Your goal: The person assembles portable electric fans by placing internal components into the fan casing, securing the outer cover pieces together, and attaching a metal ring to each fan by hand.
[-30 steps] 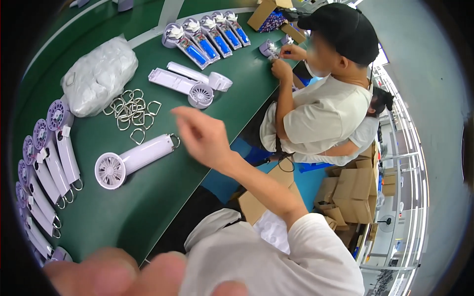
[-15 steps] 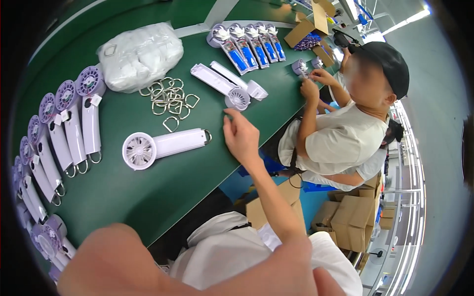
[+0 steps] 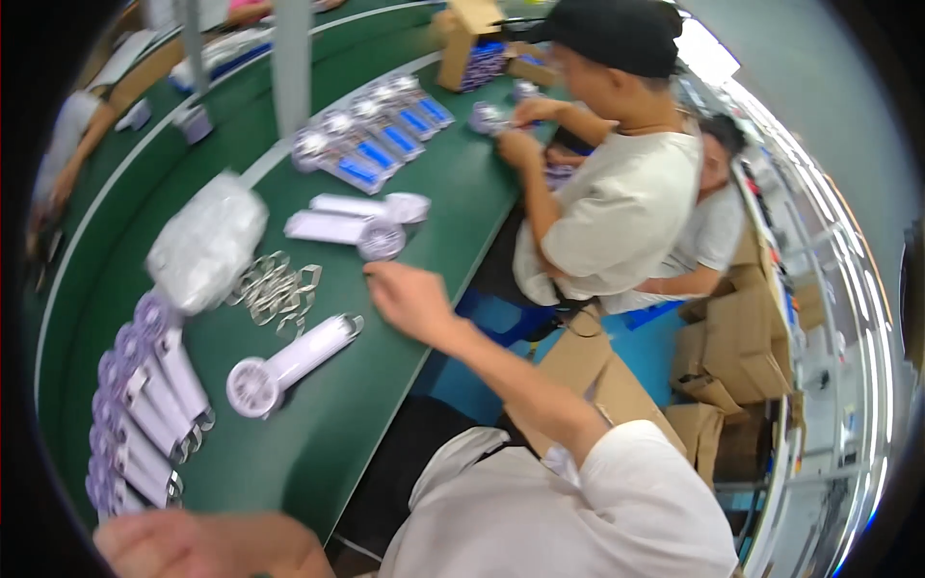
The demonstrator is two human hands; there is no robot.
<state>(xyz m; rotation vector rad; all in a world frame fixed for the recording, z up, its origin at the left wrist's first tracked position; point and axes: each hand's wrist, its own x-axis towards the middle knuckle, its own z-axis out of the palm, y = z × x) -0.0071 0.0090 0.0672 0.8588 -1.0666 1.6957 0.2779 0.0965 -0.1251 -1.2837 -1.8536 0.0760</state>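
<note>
1. Since the earlier frame, right hand [image 3: 409, 299] has reached farther over the table [image 3: 318, 453], now between the lone fan [image 3: 284, 366] and the fan pair [image 3: 361, 223]; fingers loosely spread, holding nothing.
2. Table: green, long.
3. Co-worker [image 3: 617, 193]: seated right, hands on a small item.
4. Plastic bag [image 3: 207, 241]: left of centre.
5. Fan row [image 3: 145, 405]: left edge.
6. Metal clips [image 3: 275, 287]: heap beside lone fan.
7. Left hand [image 3: 193, 544]: bottom edge, blurred; grip cannot be told.

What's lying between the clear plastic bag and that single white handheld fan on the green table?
In the head view, a loose pile of metal clip rings lies between the plastic bag and the handheld fan.
</note>
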